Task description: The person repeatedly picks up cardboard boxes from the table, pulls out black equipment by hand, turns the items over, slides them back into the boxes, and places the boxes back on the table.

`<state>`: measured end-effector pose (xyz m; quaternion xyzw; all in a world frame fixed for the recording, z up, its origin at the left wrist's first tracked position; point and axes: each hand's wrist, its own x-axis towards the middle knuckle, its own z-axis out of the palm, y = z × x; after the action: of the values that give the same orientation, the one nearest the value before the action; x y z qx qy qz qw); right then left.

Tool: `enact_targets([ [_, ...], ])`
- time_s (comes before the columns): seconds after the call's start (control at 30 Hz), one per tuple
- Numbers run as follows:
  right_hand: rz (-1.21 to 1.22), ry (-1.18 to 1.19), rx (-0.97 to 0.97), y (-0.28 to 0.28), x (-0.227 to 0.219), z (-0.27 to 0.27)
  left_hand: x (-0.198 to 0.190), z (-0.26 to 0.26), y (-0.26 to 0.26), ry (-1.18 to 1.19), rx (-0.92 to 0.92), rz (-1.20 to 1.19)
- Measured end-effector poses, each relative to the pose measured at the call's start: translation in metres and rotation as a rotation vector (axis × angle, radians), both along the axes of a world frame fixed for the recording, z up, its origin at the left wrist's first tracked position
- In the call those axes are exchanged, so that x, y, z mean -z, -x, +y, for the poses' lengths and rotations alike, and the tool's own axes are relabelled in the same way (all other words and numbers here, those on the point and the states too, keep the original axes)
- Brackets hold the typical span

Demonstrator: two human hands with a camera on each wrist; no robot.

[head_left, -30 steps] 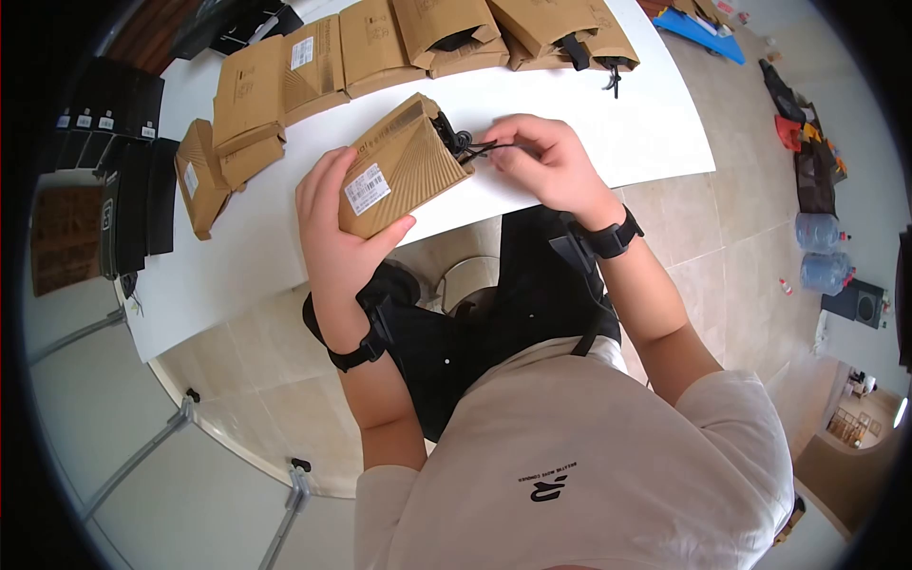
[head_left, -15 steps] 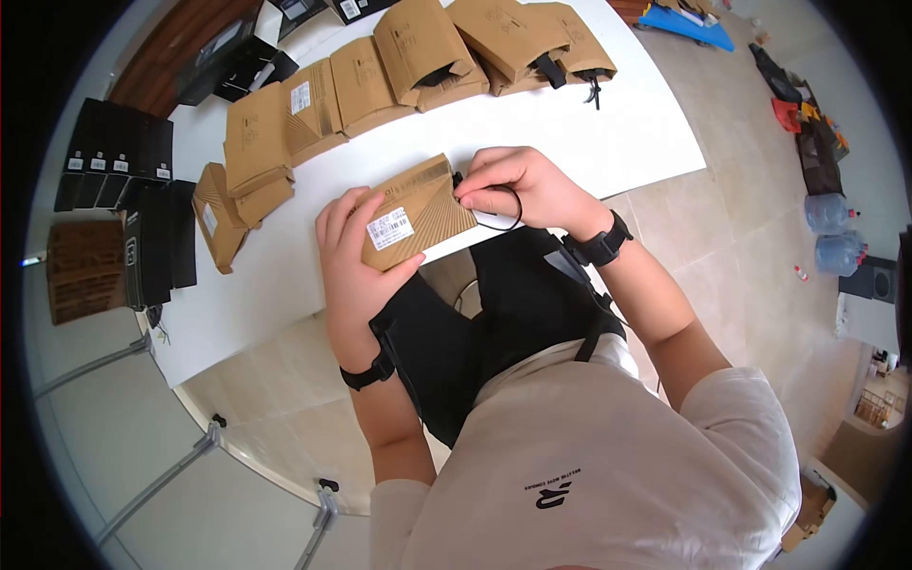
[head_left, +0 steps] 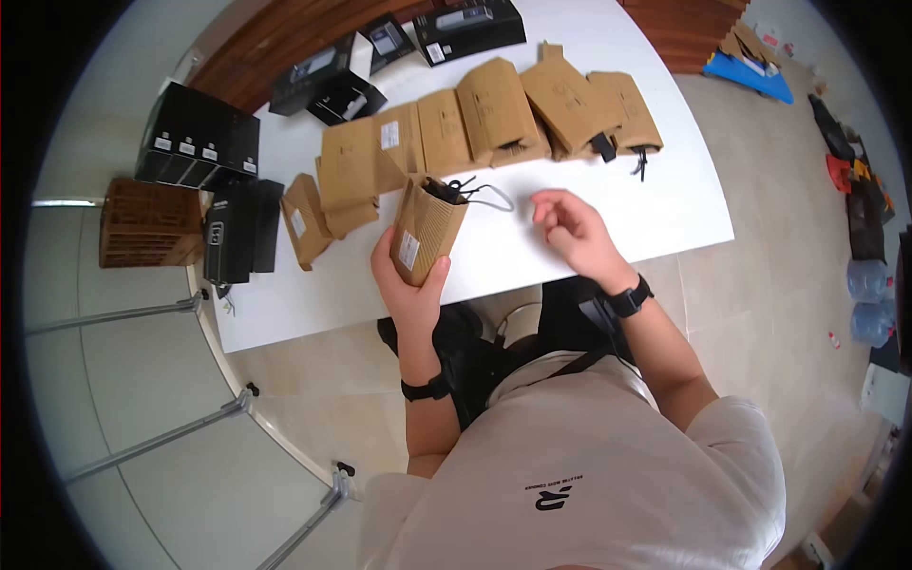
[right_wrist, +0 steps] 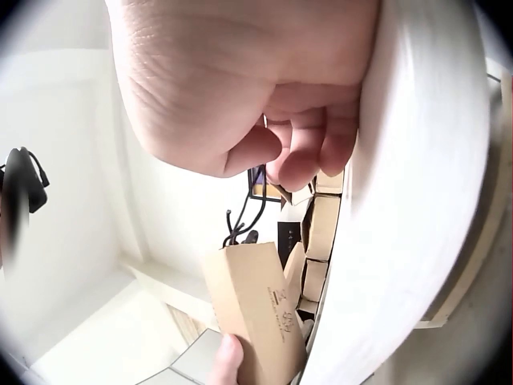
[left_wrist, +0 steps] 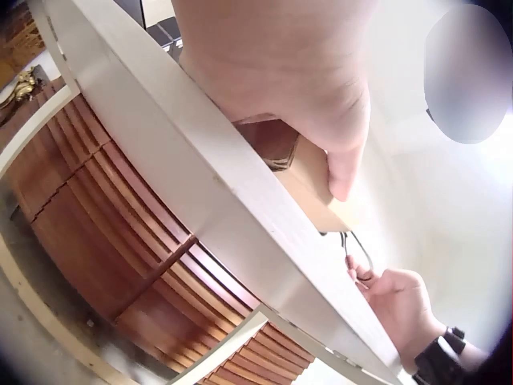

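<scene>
My left hand [head_left: 410, 296] grips a small brown cardboard box [head_left: 429, 233] by its lower end, thumb on one side and fingers on the other. The box is tilted up over the table, its white barcode label facing the head camera. From its open upper end a black cable [head_left: 456, 186] sticks out, one loop reaching toward the right. My right hand [head_left: 581, 237] hovers to the right of that loop, fingers loosely bent with nothing between them. In the right wrist view the cable [right_wrist: 255, 212] shows beyond the bent fingertips [right_wrist: 298, 170].
A row of similar cardboard boxes [head_left: 442, 128] lies along the white table [head_left: 655, 204], several with black parts poking out. Black boxes [head_left: 318, 71] stand at the back, and more black boxes [head_left: 199, 138] at the left. A brown crate [head_left: 150, 223] sits beyond the table's left end.
My right hand has let go of the cable and moved off to the right. The left hand has turned the box so that its cable end points up and away. The head view has shifted.
</scene>
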<state>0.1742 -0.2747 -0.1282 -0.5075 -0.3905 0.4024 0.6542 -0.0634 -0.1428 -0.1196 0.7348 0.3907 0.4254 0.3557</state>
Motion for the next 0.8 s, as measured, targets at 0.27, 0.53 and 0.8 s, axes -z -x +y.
enact_targets([
  [0.27, -0.087, 0.02, -0.07, -0.002, 0.001, -0.002, -0.09, 0.055, -0.073, -0.149, -0.204, 0.545],
  [0.53, -0.121, 0.074, -0.079, -0.003, 0.0, -0.002, -0.073, 0.1, -0.136, -0.269, -0.308, 0.883],
  [0.8, -0.173, 0.074, -0.069, -0.002, -0.004, -0.002, -0.074, 0.106, -0.099, -0.376, -0.335, 0.833],
])
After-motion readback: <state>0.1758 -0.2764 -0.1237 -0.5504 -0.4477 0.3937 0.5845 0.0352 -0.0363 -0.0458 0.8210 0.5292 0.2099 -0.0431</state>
